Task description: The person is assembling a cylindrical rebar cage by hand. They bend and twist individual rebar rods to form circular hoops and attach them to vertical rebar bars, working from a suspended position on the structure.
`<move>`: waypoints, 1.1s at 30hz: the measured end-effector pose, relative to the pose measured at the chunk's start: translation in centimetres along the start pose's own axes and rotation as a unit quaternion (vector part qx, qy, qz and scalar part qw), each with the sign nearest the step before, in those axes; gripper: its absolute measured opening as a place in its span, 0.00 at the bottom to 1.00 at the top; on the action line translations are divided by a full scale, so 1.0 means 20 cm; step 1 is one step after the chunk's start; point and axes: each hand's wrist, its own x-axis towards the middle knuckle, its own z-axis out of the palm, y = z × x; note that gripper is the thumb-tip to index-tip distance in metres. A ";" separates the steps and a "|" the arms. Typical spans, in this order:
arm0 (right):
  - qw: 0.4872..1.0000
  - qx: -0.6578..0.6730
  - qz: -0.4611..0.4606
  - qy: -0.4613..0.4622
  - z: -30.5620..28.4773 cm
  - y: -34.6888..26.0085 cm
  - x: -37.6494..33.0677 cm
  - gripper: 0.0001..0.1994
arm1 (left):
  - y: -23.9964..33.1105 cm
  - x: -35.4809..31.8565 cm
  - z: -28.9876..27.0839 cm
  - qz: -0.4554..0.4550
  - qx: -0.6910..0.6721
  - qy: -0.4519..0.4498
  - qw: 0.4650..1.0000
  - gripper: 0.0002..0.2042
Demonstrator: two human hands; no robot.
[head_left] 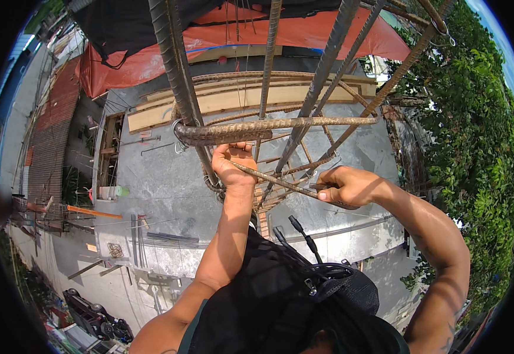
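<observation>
My right hand (346, 187) is closed around a thin rusty steel rod (274, 179), which slants up and left until its far end lies against the palm of my left hand (234, 165). The left hand is turned palm up with its fingers curled, just beneath a bent rebar stirrup (227, 133). Whatever its fingers hold is hidden or too small to name. That stirrup hooks around a thick upright ribbed rebar (177, 65), where loops of tie wire (178, 140) show at the corner. More upright rebars (322, 65) rise beyond my hands, forming a cage.
Lower stirrups (307, 168) cross the cage below. Wooden planks (210, 101) lie on a concrete slab (157, 177) far down. Red tarpaulin (351, 38) hangs at the back, and leafy branches (475, 147) stand on the right. A black bag (345, 295) sits against my body.
</observation>
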 end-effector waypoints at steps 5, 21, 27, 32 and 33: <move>0.983 -0.156 -0.010 0.096 0.02 -0.11 -0.07 0.14 | 0.00 -0.04 0.06 -0.040 0.011 0.057 0.998 0.08; 0.910 -0.319 -0.078 0.252 0.03 -0.06 -0.07 0.11 | 0.55 -0.57 0.18 -0.151 0.615 -0.056 0.772 0.13; 0.854 -0.349 -0.096 0.374 0.31 0.09 0.00 0.10 | 0.58 0.04 0.11 0.144 0.701 -0.153 0.682 0.13; 0.826 -0.322 -0.114 0.449 0.40 0.07 -0.05 0.07 | 0.45 0.16 0.14 0.121 0.756 -0.165 0.622 0.13; 0.849 -0.314 -0.088 0.416 0.39 0.06 -0.07 0.09 | 0.43 0.15 0.14 0.120 0.756 -0.167 0.622 0.12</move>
